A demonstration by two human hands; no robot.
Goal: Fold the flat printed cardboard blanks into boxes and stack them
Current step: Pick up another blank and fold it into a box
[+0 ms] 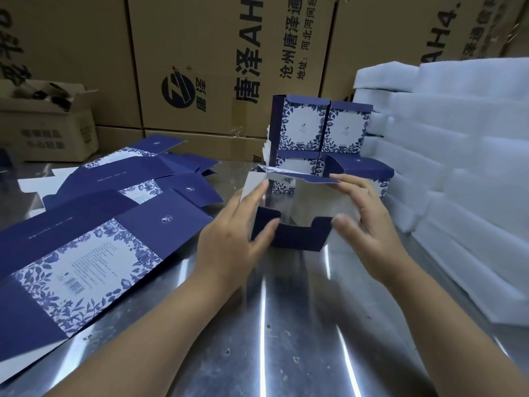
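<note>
I hold a half-folded box (297, 237) between both hands, standing on the brushed steel table (286, 325) just in front of the stack of finished boxes (320, 127). My left hand (237, 233) grips its left wall, thumb pressed on a rounded navy flap and forefinger laid along the plain white inner face. My right hand (369, 224) pinches the right wall, fingers over the top edge and thumb at the near corner. The card is smooth and matte, navy with a blue floral print; the blur may hide how the flaps sit. Flat blanks (86, 253) fan out to my left. Soft white foam sheets (458, 167) are piled at my right, and corrugated cartons (200, 53) stand behind.
</note>
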